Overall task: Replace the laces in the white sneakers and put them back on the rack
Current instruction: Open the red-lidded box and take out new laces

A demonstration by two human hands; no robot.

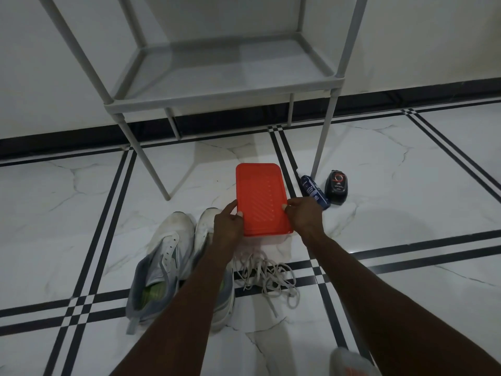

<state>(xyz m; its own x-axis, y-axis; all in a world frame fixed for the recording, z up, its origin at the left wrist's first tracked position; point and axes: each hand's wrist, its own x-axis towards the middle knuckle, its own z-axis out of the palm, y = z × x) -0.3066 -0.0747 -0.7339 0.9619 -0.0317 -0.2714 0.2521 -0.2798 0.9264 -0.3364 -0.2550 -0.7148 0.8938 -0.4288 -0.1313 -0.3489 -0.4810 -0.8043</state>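
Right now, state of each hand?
Left hand: grips the left edge of the orange ribbed plastic lid.
Right hand: grips the same lid's right edge.

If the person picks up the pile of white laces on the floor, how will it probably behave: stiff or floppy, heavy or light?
The laces lie in loose tangled loops, so they are probably floppy and would dangle. They look thin, so likely very light. Because they are tangled, lifting one strand may drag the others along. Both hands now hold the red lid, not the laces.
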